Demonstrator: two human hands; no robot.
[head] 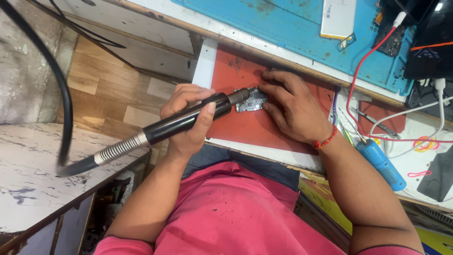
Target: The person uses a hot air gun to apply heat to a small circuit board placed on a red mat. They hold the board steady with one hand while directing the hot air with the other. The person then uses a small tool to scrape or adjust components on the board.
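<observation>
the left hand (188, 115) gripped the hot air wand (188, 120), nozzle over the circuit board (252, 101); right hand (292, 108), holding nothing, pressed it flat on the red mat (245, 130). steadiness probably mattered most.

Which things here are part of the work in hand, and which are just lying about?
In use: hot-air handpiece in left hand; small circuit board steadied by right hand; red mat.

Lying about: blue cylindrical tool, tweezers, red wire, white slab, blue mat.
</observation>
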